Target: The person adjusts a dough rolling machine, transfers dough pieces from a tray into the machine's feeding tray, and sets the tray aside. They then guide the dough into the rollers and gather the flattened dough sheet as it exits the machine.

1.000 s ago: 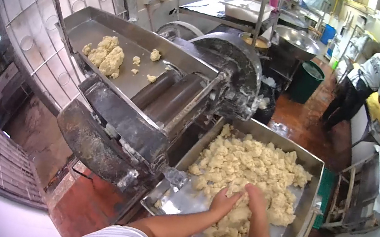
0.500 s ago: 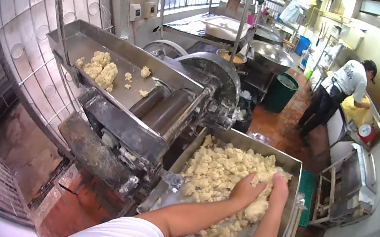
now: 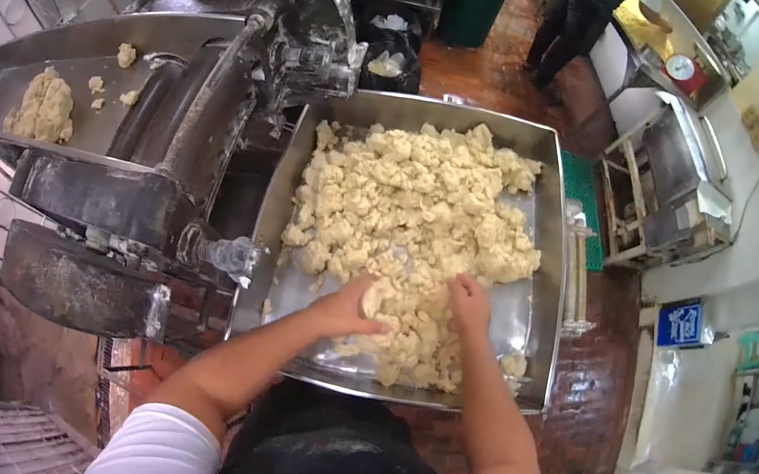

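Crumbly pale dough (image 3: 416,203) is heaped in a large metal tray (image 3: 534,366). At the near part of the heap, my left hand (image 3: 349,310) has its thumb apart from the fingers and touches dough on the left side. Across from it, my right hand (image 3: 467,305) rests at the heap's right side, its fingertips partly hidden against the dough. To the left stands a roller machine (image 3: 211,96), with a dough lump (image 3: 45,107) and small bits lying in its metal feed tray (image 3: 10,60).
A co-worker (image 3: 575,18) stands at the top right, near a scale (image 3: 681,67) and a yellow mass (image 3: 640,24). Beyond the tray are a green bin (image 3: 474,5) and a black bag (image 3: 391,56). A metal rack (image 3: 663,185) is on the right.
The view has turned down and to the right. My hands have moved from the right part of the dough to its near part and stand farther apart.
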A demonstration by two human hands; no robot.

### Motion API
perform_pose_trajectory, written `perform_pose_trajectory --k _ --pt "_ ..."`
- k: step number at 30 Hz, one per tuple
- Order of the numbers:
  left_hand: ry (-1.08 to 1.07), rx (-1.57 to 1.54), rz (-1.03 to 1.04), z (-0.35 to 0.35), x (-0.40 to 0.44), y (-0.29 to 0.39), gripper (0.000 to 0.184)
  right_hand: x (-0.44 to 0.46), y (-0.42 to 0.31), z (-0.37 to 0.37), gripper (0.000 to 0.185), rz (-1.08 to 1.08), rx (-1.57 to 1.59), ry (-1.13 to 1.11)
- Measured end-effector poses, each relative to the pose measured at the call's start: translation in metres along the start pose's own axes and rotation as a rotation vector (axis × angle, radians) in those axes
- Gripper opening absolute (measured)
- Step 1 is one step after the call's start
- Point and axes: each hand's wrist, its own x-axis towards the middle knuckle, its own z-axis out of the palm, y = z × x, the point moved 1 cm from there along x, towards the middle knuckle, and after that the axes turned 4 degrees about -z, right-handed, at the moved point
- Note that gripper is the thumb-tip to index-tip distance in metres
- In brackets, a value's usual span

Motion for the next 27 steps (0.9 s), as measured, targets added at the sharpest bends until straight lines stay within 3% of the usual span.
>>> perform_pose_trajectory --k 3,5,7,11,14,20,23,27 --pt "-0.054 0.117 -0.078 -0.001 -0.028 -0.001 0.129 0.01 0.014 -0.015 0.067 -0.042 -0.104 -0.021" --pt "-0.016 0.092 -0.141 0.018 -0.025 -0.013 0.136 0.02 0.019 -0.012 0.073 -0.055 -0.099 -0.056" --pt "0.03 0.137 -0.255 0.034 -0.024 -0.008 0.143 0.026 0.011 0.004 0.076 -0.125 -0.286 -0.103" --pt "0.137 0.155 -0.391 0.06 -0.02 0.028 0.137 0.037 -0.022 0.03 0.08 -0.069 -0.514 -0.279" --pt "0.284 0.138 -0.382 0.074 -0.009 0.027 0.132 0.028 -0.044 0.034 0.08 -0.067 -0.697 -0.244" --pt "0.479 -0.241 -0.294 0.09 0.021 0.017 0.117 0.011 -0.033 0.032 0.077 -0.114 -0.53 -0.173" --pt "0.591 -0.401 -0.314 0.098 0.03 0.012 0.104 0.011 -0.022 0.039 0.071 -0.068 -0.257 -0.184" --pt "0.738 -0.64 -0.41 0.1 0.044 0.007 0.086 0.005 -0.025 0.051 0.058 0.162 0.281 -0.195"
